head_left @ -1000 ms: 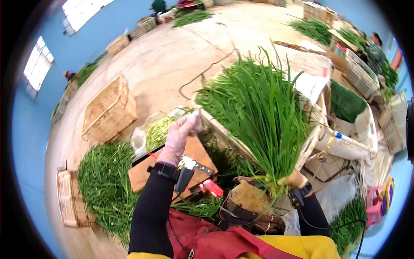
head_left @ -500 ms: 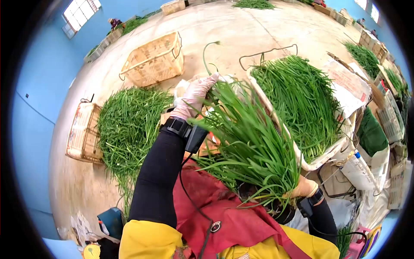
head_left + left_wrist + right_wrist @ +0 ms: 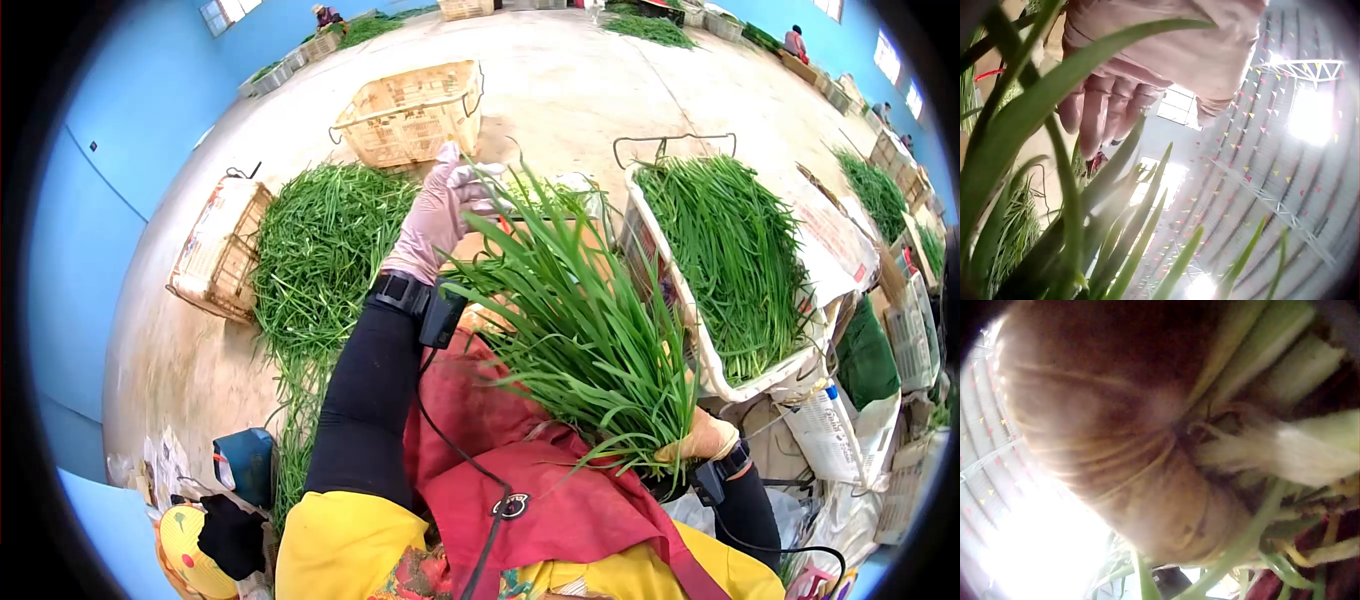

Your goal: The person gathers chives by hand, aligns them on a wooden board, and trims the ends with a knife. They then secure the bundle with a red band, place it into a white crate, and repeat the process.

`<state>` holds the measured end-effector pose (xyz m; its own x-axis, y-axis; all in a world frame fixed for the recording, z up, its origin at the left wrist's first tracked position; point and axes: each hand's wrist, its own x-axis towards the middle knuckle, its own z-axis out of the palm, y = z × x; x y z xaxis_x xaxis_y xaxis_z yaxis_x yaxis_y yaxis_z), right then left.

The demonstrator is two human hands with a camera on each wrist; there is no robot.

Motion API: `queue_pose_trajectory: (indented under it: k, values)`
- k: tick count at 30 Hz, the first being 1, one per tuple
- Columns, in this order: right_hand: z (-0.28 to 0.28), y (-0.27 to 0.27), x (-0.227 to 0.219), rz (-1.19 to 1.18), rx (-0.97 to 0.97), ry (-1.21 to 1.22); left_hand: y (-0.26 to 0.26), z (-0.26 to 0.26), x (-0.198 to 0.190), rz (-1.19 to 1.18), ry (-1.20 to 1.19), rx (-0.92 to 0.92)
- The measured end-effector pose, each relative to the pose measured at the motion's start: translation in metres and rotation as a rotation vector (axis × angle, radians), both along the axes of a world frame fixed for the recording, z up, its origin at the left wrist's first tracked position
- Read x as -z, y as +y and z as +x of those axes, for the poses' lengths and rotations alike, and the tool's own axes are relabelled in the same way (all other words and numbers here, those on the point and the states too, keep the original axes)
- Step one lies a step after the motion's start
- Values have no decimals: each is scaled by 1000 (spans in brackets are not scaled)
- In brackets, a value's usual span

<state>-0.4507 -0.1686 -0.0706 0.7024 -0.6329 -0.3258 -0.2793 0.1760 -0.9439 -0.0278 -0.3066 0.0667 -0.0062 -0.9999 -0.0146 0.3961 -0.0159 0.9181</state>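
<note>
A thick bunch of long green chive leaves [image 3: 575,320] slants across my lap, tips up and to the left. My right hand [image 3: 703,436], in a yellowish glove, grips its base; the right wrist view shows the glove [image 3: 1116,444] wrapped round the pale stem ends [image 3: 1285,453]. In a pink glove, my left hand [image 3: 443,207] lies against the leaf tips with its fingers stretched out. The left wrist view shows those fingers [image 3: 1104,106] loose, with leaves [image 3: 1035,125] in front and nothing plainly held.
A white crate [image 3: 700,345] full of chives stands to the right. On the floor to the left are a heap of chives [image 3: 320,240], a wicker basket [image 3: 412,110] and a tipped basket [image 3: 215,250]. A red apron [image 3: 540,490] covers my lap. Other people work at the far walls.
The bunch has swung down from upright over the crate to a slant across my lap. My left hand rose from the board to the leaf tips. The view turned left.
</note>
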Motion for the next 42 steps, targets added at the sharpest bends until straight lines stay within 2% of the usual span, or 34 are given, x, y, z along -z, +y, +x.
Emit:
queue_pose_trajectory:
  k: [2, 3, 5, 6, 7, 8, 10, 13, 15, 17, 18, 20, 22, 23, 24, 26, 28, 30, 32, 34, 35, 36, 38, 39, 40, 42]
  values:
    - [1, 2, 10, 117, -11, 1, -7, 14, 14, -95, 146, 174]
    - [3, 3, 8, 117, -19, 7, -8, 19, 17, -96, 151, 164]
    - [13, 8, 1, -122, 25, -65, -7, 22, 17, -230, 6, -58]
    - [20, 10, -4, -241, 47, -106, -3, 21, 11, -231, 5, -67]
    - [25, 12, -20, -47, -11, -35, 2, 20, 4, -234, -30, -172]
    - [30, 14, -30, -45, -20, -36, 7, 21, 0, -234, -66, -279]
    - [37, 16, -40, -25, -25, -31, 11, 36, -1, -297, -109, -331]
    - [42, 16, -35, 68, -84, 45, 24, 61, -10, -314, -10, -531]
    - [42, 16, -32, 123, -120, 146, 30, 92, -14, -326, 7, -564]
    - [48, 15, -32, 63, -150, 120, 42, 122, -19, -355, -32, -607]
    - [50, 15, -33, -1, -165, 93, 49, 135, -22, -318, -113, -691]
    - [52, 14, -34, -19, -191, 98, 58, 188, -24, -347, -68, -813]
    - [44, 15, -19, -61, -166, 159, 83, 219, -44, -377, -34, -1045]
    - [41, 17, -9, 9, -75, 93, 93, 249, -53, -455, 12, -1053]
    - [36, 16, 1, -28, -53, 56, 101, 272, -59, -530, 57, -1058]
    - [31, 15, 19, -47, 33, 18, 122, 273, -94, -641, -29, -1319]
    - [33, 7, 23, -127, 14, 104, 137, 305, -108, -819, -94, -1330]
    - [25, 1, 35, -276, -46, 258, 147, 336, -104, -925, -322, -1397]
    - [36, 2, 20, -186, 146, 98, 170, 410, -81, -951, -16, -1067]
    - [17, -12, 63, -507, -37, 219, 180, 414, -51, -846, 27, -1011]
    - [25, -13, 55, -607, -31, 156, 176, 477, 0, -529, -502, -1051]
    - [34, -12, 38, -890, -153, 298, 172, 538, 49, -256, -1062, -1030]
    - [52, -13, 13, -894, -172, 194, 180, 450, 101, 434, -964, -1104]
    - [47, -17, 30, -353, -48, 68, 183, 406, 100, 609, -970, -887]
    - [48, -18, 27, -495, -44, 94, 181, 362, 91, 777, -964, -663]
    - [61, -12, 4, -52, 22, -21, 167, 285, 86, 763, -983, -378]
